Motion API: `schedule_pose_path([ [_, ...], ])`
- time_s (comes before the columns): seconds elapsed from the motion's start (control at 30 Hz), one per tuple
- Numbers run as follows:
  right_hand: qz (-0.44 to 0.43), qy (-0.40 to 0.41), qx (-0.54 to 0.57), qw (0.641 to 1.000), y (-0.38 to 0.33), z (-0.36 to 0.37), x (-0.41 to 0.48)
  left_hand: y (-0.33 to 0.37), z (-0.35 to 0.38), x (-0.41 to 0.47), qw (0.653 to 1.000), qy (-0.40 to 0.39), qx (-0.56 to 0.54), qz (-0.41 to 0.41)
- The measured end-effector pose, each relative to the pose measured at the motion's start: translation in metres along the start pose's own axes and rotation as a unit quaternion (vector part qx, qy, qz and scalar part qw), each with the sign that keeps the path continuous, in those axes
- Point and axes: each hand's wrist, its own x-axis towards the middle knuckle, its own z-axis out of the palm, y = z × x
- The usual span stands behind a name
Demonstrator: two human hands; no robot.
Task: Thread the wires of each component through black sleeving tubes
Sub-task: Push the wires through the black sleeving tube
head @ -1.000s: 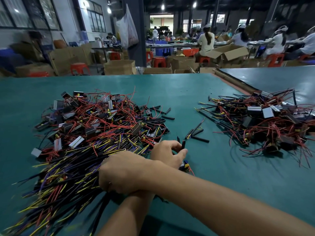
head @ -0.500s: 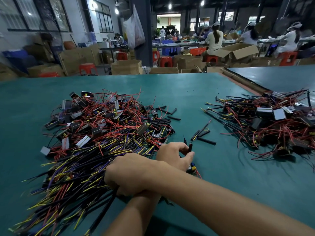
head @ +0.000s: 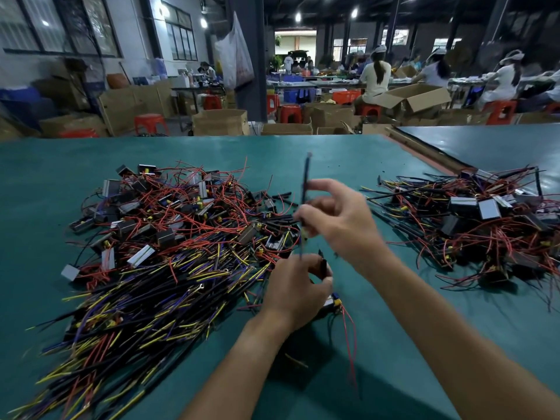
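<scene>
So the long black tube [head: 306,177] is up in the air just off the right edge of the big pile [head: 169,237] of parts and wires, standing nearly upright. The right hand [head: 339,221] pinches it around the middle with thumb and a finger, the other fingers fanned out loose; it's all pretty blurry there. The bottom end of the tube runs down to the left hand [head: 292,287], which sits at the near right corner of the pile with its fingers curled round a short tube [head: 324,266] that pokes up between them. Tucked under that hand, right of the pile's near edge, a small component [head: 332,301] with a blue and yellow bit peeks out. I can't tell if the hand actually holds it or it just lies there. A thin red wire [head: 350,338] trails from it toward the camera over the green counter [head: 212,147]. A few loose tube bits [head: 283,196] lie at the pile's far right edge. Well apart to the right of the pile there's a second pile [head: 491,225] of the same stuff. Way behind the pile, past the counter, are cardboard boxes [head: 219,122], red stools [head: 150,122] and people [head: 375,77] sitting at other tables.
</scene>
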Motion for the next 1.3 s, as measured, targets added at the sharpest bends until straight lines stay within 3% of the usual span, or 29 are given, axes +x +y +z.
schedule_pose_path([
  [0.1,0.105,0.061,0.087,0.989,0.019,-0.039,-0.002,0.001,0.003,0.005,1.0,0.001,-0.024,0.002],
  [0.23,0.169,0.045,0.102,0.979,0.037,-0.05,-0.004,0.001,0.002,0.002,0.999,0.033,-0.007,0.014],
  [0.63,0.149,0.075,0.025,0.986,0.04,-0.056,-0.001,0.013,-0.006,0.0,0.995,0.091,-0.045,0.009],
  [0.83,0.117,0.059,0.003,0.991,0.043,-0.054,-0.003,0.016,-0.009,0.002,0.989,0.06,-0.135,-0.006],
  [1.0,0.065,0.083,0.03,0.994,0.042,-0.048,-0.009,0.016,-0.011,0.002,0.982,0.055,-0.18,-0.028],
  [1.1,0.088,0.116,0.074,0.987,0.044,-0.041,-0.01,0.017,-0.013,0.002,0.974,0.051,-0.214,-0.046],
  [1.2,0.152,0.023,0.118,0.981,0.043,-0.041,-0.008,0.019,-0.013,0.002,0.976,0.044,-0.211,-0.043],
  [1.3,0.148,-0.067,0.087,0.983,0.046,-0.05,-0.01,0.019,-0.013,0.003,0.979,0.052,-0.194,-0.032],
])
